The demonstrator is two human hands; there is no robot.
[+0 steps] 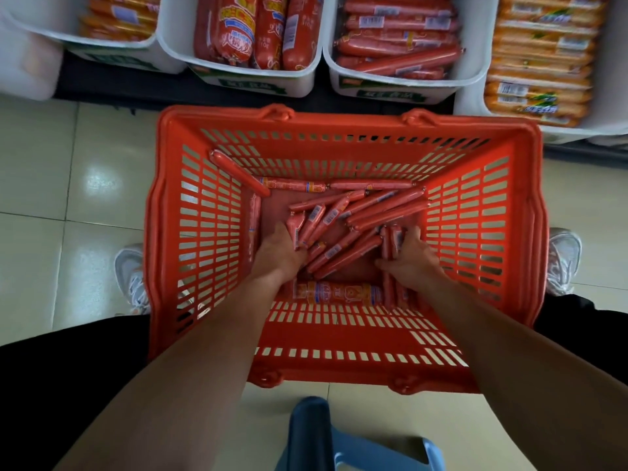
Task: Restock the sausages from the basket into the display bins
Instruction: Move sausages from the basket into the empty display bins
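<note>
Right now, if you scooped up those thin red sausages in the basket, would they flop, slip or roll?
Probably fairly stiff: the thin sausages lie straight, even one propped against the basket wall. Likely slippery, since their wrappers look glossy. Being round, loose ones may roll or slide off a handful.

A red slotted basket [339, 127] stands on the floor. Thin red sausages [384, 209] lie jumbled across its bottom. White bins [299, 86] beyond its far edge are packed full.

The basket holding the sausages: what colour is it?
The basket is bright red-orange, seen clearly in the head view.
</note>
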